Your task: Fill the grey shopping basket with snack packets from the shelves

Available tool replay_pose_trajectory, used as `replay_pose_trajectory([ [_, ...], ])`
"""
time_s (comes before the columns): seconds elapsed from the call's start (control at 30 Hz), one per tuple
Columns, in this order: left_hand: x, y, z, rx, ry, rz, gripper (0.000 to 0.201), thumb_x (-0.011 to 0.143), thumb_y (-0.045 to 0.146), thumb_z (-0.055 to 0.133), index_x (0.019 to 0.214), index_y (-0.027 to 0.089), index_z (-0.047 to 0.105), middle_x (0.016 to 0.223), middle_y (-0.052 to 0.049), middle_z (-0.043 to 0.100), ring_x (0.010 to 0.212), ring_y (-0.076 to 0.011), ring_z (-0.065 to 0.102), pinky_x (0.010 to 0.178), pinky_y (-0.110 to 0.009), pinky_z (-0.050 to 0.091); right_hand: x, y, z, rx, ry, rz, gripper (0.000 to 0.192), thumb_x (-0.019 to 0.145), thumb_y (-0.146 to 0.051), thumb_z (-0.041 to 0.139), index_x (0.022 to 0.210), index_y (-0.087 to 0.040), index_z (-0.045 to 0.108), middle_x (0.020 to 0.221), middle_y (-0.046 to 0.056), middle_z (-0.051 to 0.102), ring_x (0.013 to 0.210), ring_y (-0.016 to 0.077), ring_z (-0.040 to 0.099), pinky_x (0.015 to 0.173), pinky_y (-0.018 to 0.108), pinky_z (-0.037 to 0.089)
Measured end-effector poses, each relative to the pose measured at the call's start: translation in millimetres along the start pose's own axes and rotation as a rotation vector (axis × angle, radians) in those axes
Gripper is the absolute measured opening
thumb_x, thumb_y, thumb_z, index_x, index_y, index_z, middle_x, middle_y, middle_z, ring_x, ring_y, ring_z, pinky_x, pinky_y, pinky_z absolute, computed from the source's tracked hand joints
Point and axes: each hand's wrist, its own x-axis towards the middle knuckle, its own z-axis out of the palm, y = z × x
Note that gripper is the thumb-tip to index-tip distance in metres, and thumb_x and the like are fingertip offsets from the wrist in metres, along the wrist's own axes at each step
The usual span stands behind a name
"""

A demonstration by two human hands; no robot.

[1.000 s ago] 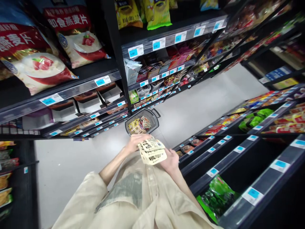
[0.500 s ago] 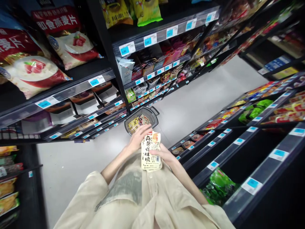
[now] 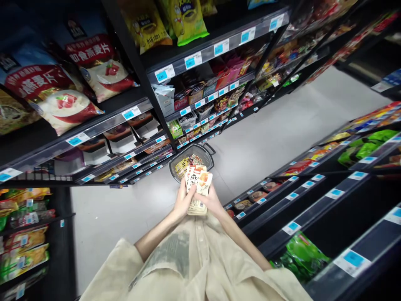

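Observation:
Cream-coloured snack packets (image 3: 198,207) with dark printed characters are stacked between my two hands, in front of my shirt. My left hand (image 3: 183,200) grips the left side of the stack, its thumb lying over the front. From the right, my right hand (image 3: 210,200) grips the other side, thumb also across the front. The upper packets are slightly fanned. Just beyond the hands, a dark shopping basket (image 3: 206,161) stands on the floor, with yellow and multicoloured packets (image 3: 184,165) in it. My fingers behind the stack are hidden.
Shelving on the left carries oatmeal bags (image 3: 65,100) and yellow snack bags (image 3: 188,21). Low shelves on the right hold green bags (image 3: 302,255) and price tags. A grey floor aisle (image 3: 269,129) runs between them toward the upper right.
My left hand has moved from the top of the packets down to their left side. The packets are now fanned and tilted. The view has shifted slightly, so the shelves and basket appear farther right.

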Motion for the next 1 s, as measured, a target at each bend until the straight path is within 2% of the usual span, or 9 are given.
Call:
replay_pose_trajectory([
  [0.07, -4, -2, -7.8, -0.056, -0.093, -0.034, 0.059, 0.09, 0.05, 0.075, 0.139, 0.022, 0.058, 0.144, -0.01, 0.065, 0.134, -0.0303, 0.06, 0.116, -0.041, 0.045, -13, 5, -4, 0.053, 0.004, 0.075, 0.08, 0.062, -0.032, 0.096, 0.131, -0.026, 0.056, 0.123, 0.01, 0.076, 0.113, 0.0325, 0.074, 0.102, 0.051, 0.058],
  [0.13, -8, -7, -12.2, -0.229, -0.129, -0.075, 0.063, 0.084, 0.051, 0.079, 0.136, 0.023, 0.058, 0.144, -0.011, 0.065, 0.132, -0.0316, 0.061, 0.113, -0.043, 0.048, -27, 14, -7, 0.095, -0.05, 0.163, 0.077, 0.057, -0.031, 0.098, 0.124, -0.025, 0.059, 0.118, 0.009, 0.077, 0.11, 0.0338, 0.075, 0.101, 0.053, 0.059],
  [0.27, -12, -20, -3.6, -0.531, -0.003, -0.088, 0.055, 0.077, 0.05, 0.079, 0.122, 0.024, 0.06, 0.139, -0.01, 0.067, 0.131, -0.032, 0.063, 0.11, -0.047, 0.05, -39, 26, -10, 0.109, -0.21, 0.245, 0.08, 0.051, -0.029, 0.1, 0.122, -0.025, 0.064, 0.113, 0.007, 0.079, 0.109, 0.0354, 0.075, 0.101, 0.055, 0.059],
  [0.4, -21, -29, 12.2, -0.461, 0.067, -0.05, 0.037, 0.077, 0.046, 0.079, 0.1, 0.022, 0.061, 0.119, -0.008, 0.073, 0.128, -0.0313, 0.064, 0.11, -0.046, 0.05, -37, 27, -22, 0.125, -0.286, 0.291, 0.081, 0.054, -0.032, 0.099, 0.127, -0.025, 0.065, 0.109, 0.006, 0.079, 0.105, 0.0337, 0.076, 0.097, 0.052, 0.061],
  [0.5, -34, -33, 20.4, -0.4, 0.073, -0.044, 0.039, 0.076, 0.045, 0.079, 0.103, 0.022, 0.062, 0.12, -0.008, 0.073, 0.127, -0.0312, 0.065, 0.109, -0.045, 0.051, -40, 25, -34, 0.126, -0.326, 0.286, 0.083, 0.052, -0.03, 0.1, 0.128, -0.023, 0.065, 0.107, 0.007, 0.079, 0.105, 0.0333, 0.076, 0.097, 0.051, 0.061],
  [0.63, -41, -36, 27.5, -0.323, 0.1, -0.075, 0.049, 0.078, 0.049, 0.078, 0.117, 0.025, 0.059, 0.137, -0.009, 0.069, 0.123, -0.0297, 0.067, 0.101, -0.043, 0.055, -41, 18, -38, 0.107, -0.329, 0.273, 0.08, 0.053, -0.03, 0.1, 0.126, -0.023, 0.066, 0.105, 0.007, 0.079, 0.103, 0.0332, 0.076, 0.094, 0.051, 0.062],
  [0.77, -16, -36, 29.1, -0.364, 0.147, -0.058, 0.055, 0.078, 0.049, 0.078, 0.125, 0.028, 0.057, 0.147, -0.008, 0.064, 0.127, -0.0291, 0.065, 0.103, -0.044, 0.055, -20, 3, -33, 0.032, -0.286, 0.25, 0.071, 0.055, -0.03, 0.099, 0.118, -0.022, 0.068, 0.099, 0.006, 0.079, 0.094, 0.031, 0.077, 0.086, 0.047, 0.064],
  [0.9, 22, -35, 24.0, -0.488, 0.14, -0.019, 0.042, 0.07, 0.042, 0.081, 0.103, 0.025, 0.061, 0.133, -0.006, 0.071, 0.13, -0.03, 0.064, 0.109, -0.046, 0.051, 4, -8, -27, -0.079, -0.301, 0.201, 0.069, 0.054, -0.027, 0.098, 0.115, -0.023, 0.066, 0.103, 0.005, 0.078, 0.096, 0.0287, 0.075, 0.09, 0.046, 0.062],
  [1.0, 32, -35, 19.8, -0.492, 0.132, -0.027, 0.033, 0.07, 0.042, 0.079, 0.086, 0.022, 0.057, 0.115, -0.006, 0.074, 0.124, -0.0297, 0.066, 0.109, -0.045, 0.05, 9, -3, -25, -0.154, -0.238, 0.072, 0.074, 0.052, -0.025, 0.098, 0.117, -0.023, 0.064, 0.112, 0.005, 0.076, 0.105, 0.0274, 0.072, 0.099, 0.045, 0.058],
])
